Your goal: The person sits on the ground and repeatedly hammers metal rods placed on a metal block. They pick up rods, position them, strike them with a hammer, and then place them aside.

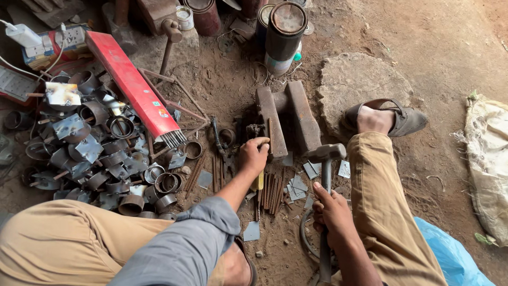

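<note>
Steel hammer (326,154) in the right hand (330,211), left hand (254,154) at the iron block (271,123) on the dirt floor (444,47).

The right hand is clamped around the hammer's handle, with the head raised just right of the two dark iron blocks that lie side by side in front of the person. The left hand, well apart from the right, rests with curled fingers against the near end of the left block; whether it grips a small piece there I cannot tell. Thin rusty rods (270,193) and small flat plates (298,186) lie between the hands. Left of them sits a heap of short pipe rings (106,153), with a long red box (132,85) of rods lying across it. A sandalled foot (383,119) rests on a flat stone (354,79).
</note>
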A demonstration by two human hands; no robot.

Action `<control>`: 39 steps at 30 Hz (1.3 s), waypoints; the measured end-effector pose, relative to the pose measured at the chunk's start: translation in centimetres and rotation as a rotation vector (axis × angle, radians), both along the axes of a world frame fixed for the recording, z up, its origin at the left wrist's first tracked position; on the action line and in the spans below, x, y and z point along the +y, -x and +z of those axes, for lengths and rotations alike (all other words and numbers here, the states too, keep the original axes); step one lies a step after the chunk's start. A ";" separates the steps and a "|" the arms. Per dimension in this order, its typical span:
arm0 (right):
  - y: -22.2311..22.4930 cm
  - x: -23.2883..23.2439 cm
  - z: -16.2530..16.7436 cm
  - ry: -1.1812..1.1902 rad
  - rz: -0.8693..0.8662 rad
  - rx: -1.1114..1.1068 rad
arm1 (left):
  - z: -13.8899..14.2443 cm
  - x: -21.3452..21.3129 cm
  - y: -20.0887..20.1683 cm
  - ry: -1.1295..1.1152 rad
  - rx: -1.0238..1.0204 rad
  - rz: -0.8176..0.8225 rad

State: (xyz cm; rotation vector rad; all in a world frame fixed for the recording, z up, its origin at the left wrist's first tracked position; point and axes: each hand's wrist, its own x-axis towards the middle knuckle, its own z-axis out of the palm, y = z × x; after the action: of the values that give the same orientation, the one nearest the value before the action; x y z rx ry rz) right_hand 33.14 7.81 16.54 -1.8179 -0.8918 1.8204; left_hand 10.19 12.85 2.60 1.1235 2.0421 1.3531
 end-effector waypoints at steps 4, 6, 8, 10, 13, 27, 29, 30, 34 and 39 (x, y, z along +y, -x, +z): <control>0.3 0.0 -0.2 -0.010 0.031 -0.041 | 0.2 0.1 -0.6 0.237 -0.161 0.003; 0.4 -0.1 -0.6 -0.032 0.051 -0.037 | 0.2 0.0 -1.2 0.241 -0.186 0.020; 0.5 -0.1 -1.1 -0.064 0.087 -0.091 | -0.1 -0.2 -1.7 0.205 -0.168 0.100; 0.8 -0.1 -1.8 -0.096 0.122 -0.149 | -0.5 -0.4 -1.9 0.171 -0.154 0.136; 1.1 0.1 -2.5 -0.155 0.180 -0.253 | -1.2 -0.4 -2.3 0.116 -0.132 0.124; 4.6 5.7 -1.9 -0.827 0.283 -0.304 | -0.6 0.7 -3.5 0.134 -0.179 0.237; 6.2 6.4 -4.6 -0.728 0.363 -0.390 | -0.7 0.7 -3.6 0.079 -0.187 0.231; 6.8 6.7 -5.8 -0.678 0.402 -0.434 | -0.7 0.8 -3.6 0.051 -0.193 0.227; 8.0 7.6 -8.6 -1.018 0.576 -0.715 | -0.6 1.7 -3.5 0.133 -0.089 0.315; 7.4 7.8 -7.7 -0.882 0.552 -0.682 | -0.3 1.1 -3.9 0.105 -0.249 0.280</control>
State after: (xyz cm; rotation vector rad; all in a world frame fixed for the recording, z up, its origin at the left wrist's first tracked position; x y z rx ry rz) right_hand 25.75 15.60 8.87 -1.6247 -2.1793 0.6952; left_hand 14.08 13.95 2.26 0.6059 2.1095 1.4158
